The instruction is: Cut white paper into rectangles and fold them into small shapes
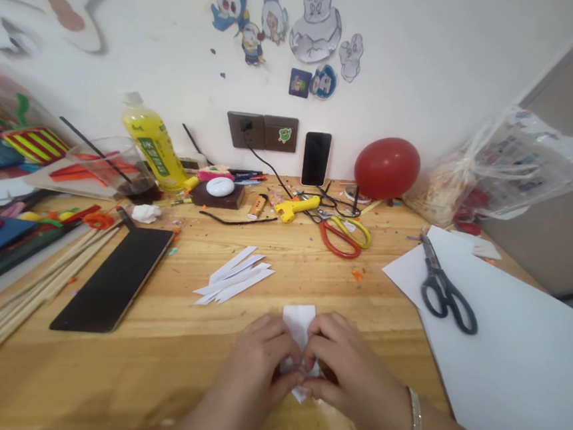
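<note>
Both my hands press together on a small folded piece of white paper [298, 321] lying on the wooden table [193, 361]. My left hand [258, 360] pinches its near left side with curled fingers. My right hand [348, 371], with a silver bracelet at the wrist, pinches the near right side. The far end of the paper sticks out beyond my fingertips. A small stack of folded white paper strips [235, 276] lies just beyond, to the left.
A large white sheet [515, 355] with black scissors [443, 285] on it lies at the right. Red and yellow scissors [342, 235], a red balloon [387, 167], a yellow bottle [153, 142], a black tablet [115, 279] and wooden sticks [23, 292] surround the work area.
</note>
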Tool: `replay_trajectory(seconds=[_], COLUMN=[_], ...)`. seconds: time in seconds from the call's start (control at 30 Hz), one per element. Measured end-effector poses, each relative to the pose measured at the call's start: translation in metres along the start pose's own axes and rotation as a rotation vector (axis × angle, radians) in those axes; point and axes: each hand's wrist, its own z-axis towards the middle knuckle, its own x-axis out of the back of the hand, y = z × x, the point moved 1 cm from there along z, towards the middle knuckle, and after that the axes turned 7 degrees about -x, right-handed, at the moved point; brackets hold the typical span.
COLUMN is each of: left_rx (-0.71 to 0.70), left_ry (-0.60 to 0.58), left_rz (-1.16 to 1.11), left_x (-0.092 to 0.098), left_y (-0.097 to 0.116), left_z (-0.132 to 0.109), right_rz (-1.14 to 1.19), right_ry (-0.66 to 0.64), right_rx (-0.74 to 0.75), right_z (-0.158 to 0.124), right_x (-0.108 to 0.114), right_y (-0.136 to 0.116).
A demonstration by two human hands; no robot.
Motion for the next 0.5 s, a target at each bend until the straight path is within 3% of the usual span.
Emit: replay_trajectory(seconds=[0.5], left_rx=[0.017], left_ry=[-0.033], left_rz=[-0.012], left_x=[0.0011], left_y=[0.0012], left_z=[0.0015], right_rz=[0.015], right_ry=[0.027], right_rx=[-0.058], right_z=[-0.0040], right_x=[-0.0044], right_y=[-0.0077])
